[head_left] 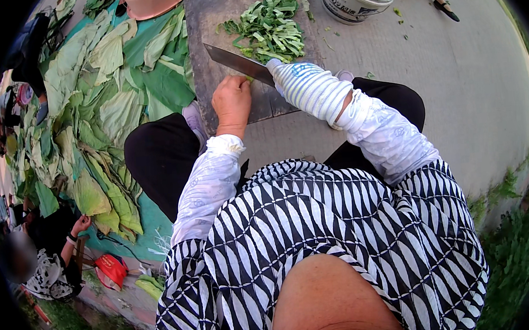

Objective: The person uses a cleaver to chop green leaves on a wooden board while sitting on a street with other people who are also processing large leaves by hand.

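A wide-bladed cleaver (239, 64) is gripped in my right hand (305, 88), which wears a striped white glove. Its blade points up and to the left over a dark wooden board (205, 31). Bare and curled closed, my left hand (232, 101) rests on the board's near left part, just below the blade. A small bit of green shows beside its fingers, but what they hold is mostly hidden. Beyond the blade lies a heap of chopped green leaves and stems (272, 29).
Large green leaves (113, 111) cover a teal sheet at left. A white bucket (351, 2) of chopped greens stands beyond the board, right. A pink basin (154, 2) sits at the top. Another person (53, 259) is at lower left near a red bag (110, 271); other people's legs show above.
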`<action>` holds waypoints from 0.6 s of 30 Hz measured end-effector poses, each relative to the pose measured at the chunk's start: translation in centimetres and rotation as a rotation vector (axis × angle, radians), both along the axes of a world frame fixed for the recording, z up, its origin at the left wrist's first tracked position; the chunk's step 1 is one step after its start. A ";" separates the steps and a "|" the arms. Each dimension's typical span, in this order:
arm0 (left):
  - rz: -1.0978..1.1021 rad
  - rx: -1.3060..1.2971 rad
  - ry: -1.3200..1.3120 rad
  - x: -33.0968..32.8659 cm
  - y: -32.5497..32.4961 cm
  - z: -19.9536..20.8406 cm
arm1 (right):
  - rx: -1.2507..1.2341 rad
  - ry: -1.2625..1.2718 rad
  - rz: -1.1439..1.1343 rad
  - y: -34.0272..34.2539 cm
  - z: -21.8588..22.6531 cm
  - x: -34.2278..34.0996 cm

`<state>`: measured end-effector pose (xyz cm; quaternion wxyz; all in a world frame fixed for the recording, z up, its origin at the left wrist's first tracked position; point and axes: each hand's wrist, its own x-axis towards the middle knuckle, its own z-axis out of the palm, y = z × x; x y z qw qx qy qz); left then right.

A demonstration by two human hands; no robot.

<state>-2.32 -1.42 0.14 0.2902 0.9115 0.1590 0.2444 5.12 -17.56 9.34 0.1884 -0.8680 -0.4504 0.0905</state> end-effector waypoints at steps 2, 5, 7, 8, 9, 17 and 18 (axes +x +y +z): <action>-0.010 0.004 -0.015 0.1 -0.1 -0.1 | -0.059 -0.014 0.009 0.1 0.3 -0.2; -0.001 0.024 -0.026 -0.4 0.5 -0.3 | -0.040 -0.011 0.041 1.4 -0.1 -0.2; -0.014 0.019 -0.035 -0.2 0.2 -0.1 | -0.028 -0.018 0.047 2.1 -1.4 0.5; -0.032 0.022 -0.042 0.2 -0.2 0.1 | 0.016 -0.047 0.056 2.4 -1.9 1.1; -0.035 0.034 -0.043 0.3 -0.2 0.1 | 0.071 -0.069 0.080 3.2 -1.9 1.3; -0.020 0.068 -0.090 0.1 -0.1 -1.0 | -0.025 0.081 -0.087 1.9 -2.1 1.1; -0.014 0.074 -0.104 0.2 -0.2 -0.9 | -0.081 0.094 -0.084 1.5 -1.2 0.6</action>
